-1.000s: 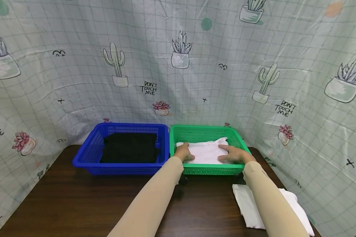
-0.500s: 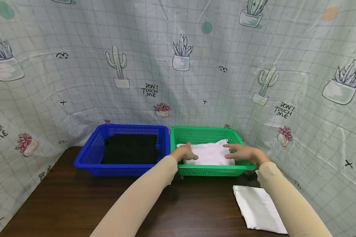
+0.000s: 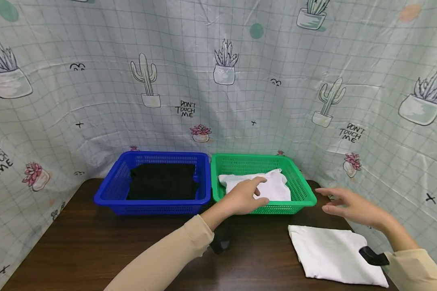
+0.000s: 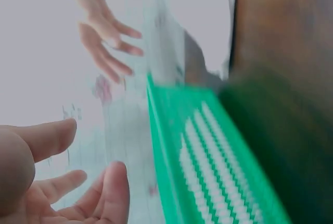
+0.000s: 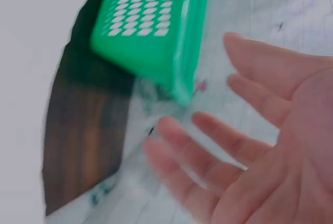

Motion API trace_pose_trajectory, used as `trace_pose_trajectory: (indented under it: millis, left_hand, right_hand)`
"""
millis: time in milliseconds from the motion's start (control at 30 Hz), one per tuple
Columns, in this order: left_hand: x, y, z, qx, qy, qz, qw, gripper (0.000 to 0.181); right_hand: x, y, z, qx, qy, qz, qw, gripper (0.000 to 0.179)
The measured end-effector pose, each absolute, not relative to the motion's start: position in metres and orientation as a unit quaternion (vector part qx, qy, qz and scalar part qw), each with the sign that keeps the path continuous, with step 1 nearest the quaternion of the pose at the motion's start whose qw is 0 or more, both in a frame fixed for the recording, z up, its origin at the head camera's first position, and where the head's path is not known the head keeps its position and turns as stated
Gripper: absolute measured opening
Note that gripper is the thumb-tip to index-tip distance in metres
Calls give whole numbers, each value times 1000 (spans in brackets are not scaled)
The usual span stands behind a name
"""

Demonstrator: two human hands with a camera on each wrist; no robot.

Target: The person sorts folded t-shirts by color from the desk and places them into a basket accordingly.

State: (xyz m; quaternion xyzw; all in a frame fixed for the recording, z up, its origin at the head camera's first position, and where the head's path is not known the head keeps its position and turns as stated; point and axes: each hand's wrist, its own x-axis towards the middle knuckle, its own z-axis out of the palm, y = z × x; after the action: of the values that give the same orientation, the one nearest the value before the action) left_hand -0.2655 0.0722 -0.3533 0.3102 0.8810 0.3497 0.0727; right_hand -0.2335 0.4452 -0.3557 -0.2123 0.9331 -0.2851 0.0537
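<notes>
A folded white cloth (image 3: 276,190) lies inside the green basket (image 3: 298,178), one corner raised at the back. My left hand (image 3: 244,197) hovers over the basket's front rim with fingers relaxed and holding nothing. To the right of the basket, my right hand (image 3: 357,206) is in the air, fingers spread and loosely bent, above a second folded white cloth (image 3: 331,254) on the table. In the left wrist view the left fingers (image 4: 115,187) stand apart beside the green rim. The right wrist view shows the right palm (image 5: 302,166) bare, near the basket's corner.
A blue basket (image 3: 153,207) holding folded black cloth (image 3: 164,182) stands left of the green one, side by side with it. Both are on a dark wooden table (image 3: 76,242). A patterned curtain (image 3: 218,101) hangs behind and along the sides.
Both hands have come away from the white cloth in the basket. The left moved toward the front rim; the right swung out to the right, over the other white cloth.
</notes>
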Motion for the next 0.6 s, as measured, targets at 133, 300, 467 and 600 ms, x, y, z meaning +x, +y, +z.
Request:
trace_pose_trajectory:
  millis: [133,300,467,600]
  left_hand:
    - [-242,87,-369,336,856,379,103,61]
    - [-225,111,-398,325,842,408,137,63]
    - [-217,135,-428,304,840,416,170,65]
    - [-214,151,-449,274,841,421,199,68]
  right_hand:
    - [-208,475,-373,-163,939,-288,98,64]
    - [-192,510,-399,-125,938,-292,139,68]
    - [-183,531,-419,-90,944,-282,145,72]
    - [-181,536,-432,-50,932,-315,169,78]
